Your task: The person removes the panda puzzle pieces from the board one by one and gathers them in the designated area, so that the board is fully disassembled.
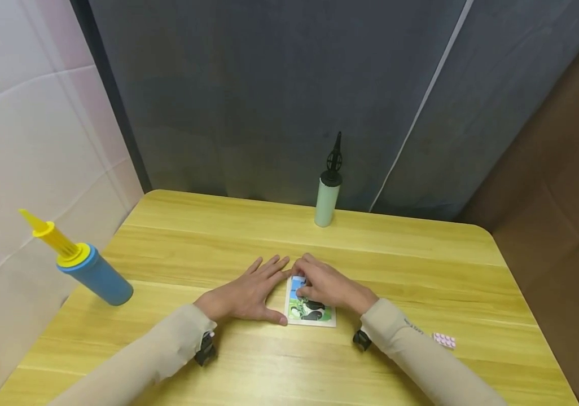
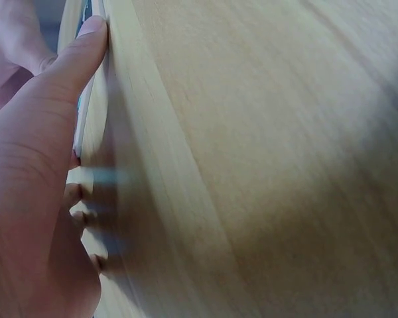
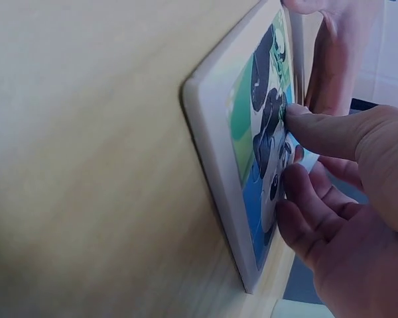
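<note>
On the near side of the panda board, which serves as the landmark here, two beige sleeves reach in, the left sleeve [image 1: 152,355] from its left and the right sleeve [image 1: 421,355] from its right, each with a black device [image 1: 205,349] at the cuff. To the right of the panda board [image 1: 315,323] and slightly nearer than it, a pink studded brick [image 1: 444,340] lies just past the right sleeve, which hides part of it.

The board itself lies flat on the wood-grain table [image 1: 193,237], a pale frame around a panda picture in black, white, green and blue. Along the board's left side rests the left hand [image 1: 251,293], fingers straight and spread, its thumb touching the near-left corner; it grips nothing. Over the board's far half is the right hand [image 1: 327,285], thumb and fingers bent with tips on the picture; whether they pinch a piece I cannot tell.

Well to the left of the board, a blue pump [image 1: 99,276] with a yellow top stands on the table. Beyond the board, near the table's far edge, stands a pale green pump [image 1: 327,203] with a black top. Farthest behind the board hangs a dark grey cloth [image 1: 269,101], crossed by a slanting white line.
</note>
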Action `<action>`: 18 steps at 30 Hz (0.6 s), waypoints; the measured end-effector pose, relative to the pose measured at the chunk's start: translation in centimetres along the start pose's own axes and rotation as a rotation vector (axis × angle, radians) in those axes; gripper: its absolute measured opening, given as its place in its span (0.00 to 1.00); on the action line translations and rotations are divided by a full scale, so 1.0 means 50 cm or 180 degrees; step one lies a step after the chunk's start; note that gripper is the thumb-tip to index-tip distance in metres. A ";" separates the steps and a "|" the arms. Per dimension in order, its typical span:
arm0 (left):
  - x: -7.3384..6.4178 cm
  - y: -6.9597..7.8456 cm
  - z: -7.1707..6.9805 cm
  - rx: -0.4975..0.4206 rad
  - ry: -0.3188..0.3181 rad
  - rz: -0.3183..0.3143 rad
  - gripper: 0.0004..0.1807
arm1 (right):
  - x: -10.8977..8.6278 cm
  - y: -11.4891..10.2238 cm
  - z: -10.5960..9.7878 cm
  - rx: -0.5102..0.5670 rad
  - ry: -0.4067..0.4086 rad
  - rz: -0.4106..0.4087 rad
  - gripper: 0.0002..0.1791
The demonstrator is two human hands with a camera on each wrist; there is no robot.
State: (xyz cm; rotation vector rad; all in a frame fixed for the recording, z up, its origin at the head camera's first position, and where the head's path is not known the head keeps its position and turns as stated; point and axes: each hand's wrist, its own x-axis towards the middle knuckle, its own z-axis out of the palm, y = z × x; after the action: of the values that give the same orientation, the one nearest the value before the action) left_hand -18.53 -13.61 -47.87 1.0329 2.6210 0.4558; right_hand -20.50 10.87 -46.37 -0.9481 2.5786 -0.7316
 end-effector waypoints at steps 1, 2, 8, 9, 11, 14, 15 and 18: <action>0.000 0.000 -0.001 -0.0006 -0.0002 0.0001 0.61 | -0.001 -0.001 0.000 0.0007 0.0008 -0.0005 0.13; -0.001 0.001 -0.001 -0.0015 -0.0005 -0.0002 0.61 | -0.002 -0.001 0.000 0.0007 0.0015 -0.0009 0.13; -0.002 0.002 -0.005 -0.0022 -0.0011 0.0001 0.61 | -0.011 -0.010 0.005 -0.0097 0.0078 -0.0164 0.12; -0.002 0.002 -0.004 -0.0012 -0.0010 0.0006 0.61 | -0.013 -0.012 0.008 -0.0131 0.0100 -0.0205 0.12; -0.002 0.002 -0.004 -0.0004 -0.0007 0.0014 0.61 | -0.016 -0.013 0.011 -0.0163 0.0167 -0.0269 0.12; -0.002 0.000 -0.002 -0.0001 -0.0004 0.0021 0.62 | -0.019 -0.010 0.012 -0.0113 0.0286 -0.0274 0.11; -0.001 0.000 -0.002 0.0001 -0.0002 0.0021 0.62 | -0.020 -0.009 0.009 -0.0079 0.0326 -0.0262 0.11; -0.001 -0.001 0.000 0.0001 0.0005 0.0008 0.62 | -0.026 0.001 -0.009 -0.0002 0.0421 -0.0169 0.11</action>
State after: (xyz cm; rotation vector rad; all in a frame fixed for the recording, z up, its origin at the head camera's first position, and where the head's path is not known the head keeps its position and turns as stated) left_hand -18.52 -13.69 -47.86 1.0366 2.6214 0.4569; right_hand -19.78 11.93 -45.93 -1.0035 2.6757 -0.8341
